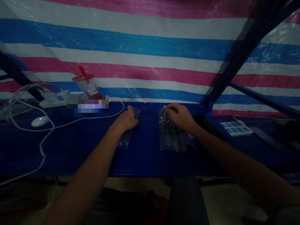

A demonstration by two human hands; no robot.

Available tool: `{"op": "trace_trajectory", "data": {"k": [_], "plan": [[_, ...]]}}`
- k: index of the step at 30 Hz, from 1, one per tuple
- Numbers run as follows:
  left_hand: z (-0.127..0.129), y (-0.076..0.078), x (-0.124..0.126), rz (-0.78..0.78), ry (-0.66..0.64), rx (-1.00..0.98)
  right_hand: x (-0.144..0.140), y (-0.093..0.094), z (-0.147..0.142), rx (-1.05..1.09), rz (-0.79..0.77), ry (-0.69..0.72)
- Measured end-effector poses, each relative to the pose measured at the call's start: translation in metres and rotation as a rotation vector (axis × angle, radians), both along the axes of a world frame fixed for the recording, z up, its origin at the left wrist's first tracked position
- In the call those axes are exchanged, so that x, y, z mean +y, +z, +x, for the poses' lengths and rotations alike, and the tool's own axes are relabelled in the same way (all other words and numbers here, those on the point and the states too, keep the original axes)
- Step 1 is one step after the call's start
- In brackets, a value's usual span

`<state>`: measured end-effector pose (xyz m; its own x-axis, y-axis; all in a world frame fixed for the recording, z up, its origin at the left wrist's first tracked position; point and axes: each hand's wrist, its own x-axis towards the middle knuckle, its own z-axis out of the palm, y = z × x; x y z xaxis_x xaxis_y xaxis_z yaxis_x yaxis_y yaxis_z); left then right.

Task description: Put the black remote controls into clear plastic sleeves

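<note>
My left hand (126, 120) is closed over the edge of a clear plastic bag (125, 139) on the dark blue tabletop (142, 162). Parts of that bag show above and below the hand; the fingers are partly hidden. To the right, a spread of several overlapping clear plastic bags (170, 134) lies flat. At their upper edge, my right hand (180, 115) pinches a bag between thumb and fingertips. Dim light keeps me from making out what the bags contain, if anything.
At the left are a white mouse (40, 121), a white cable (42, 150), a power strip (55, 99) and a red-lidded cup (90, 86). Right of the bags lie a dark flat object (212, 128), another power strip (236, 128) and a phone-like slab (267, 138). Striped sheeting (150, 50) hangs behind.
</note>
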<state>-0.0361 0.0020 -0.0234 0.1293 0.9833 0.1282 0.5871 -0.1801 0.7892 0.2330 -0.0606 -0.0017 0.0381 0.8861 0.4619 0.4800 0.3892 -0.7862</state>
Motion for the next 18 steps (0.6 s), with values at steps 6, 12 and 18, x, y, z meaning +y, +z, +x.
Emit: {"op": "trace_trajectory", "data": {"k": [6,12,18], "plan": [[0.005,0.011,-0.013,0.031,0.08,0.513,0.004,-0.021,0.027,-0.254,0.056,-0.107],[0.024,0.017,-0.019,0.343,-0.1,0.521,-0.001,-0.025,0.02,-0.362,0.099,-0.072],[0.075,0.005,-0.047,0.337,-0.497,0.122,-0.004,-0.028,0.017,-0.469,0.139,-0.039]]}}
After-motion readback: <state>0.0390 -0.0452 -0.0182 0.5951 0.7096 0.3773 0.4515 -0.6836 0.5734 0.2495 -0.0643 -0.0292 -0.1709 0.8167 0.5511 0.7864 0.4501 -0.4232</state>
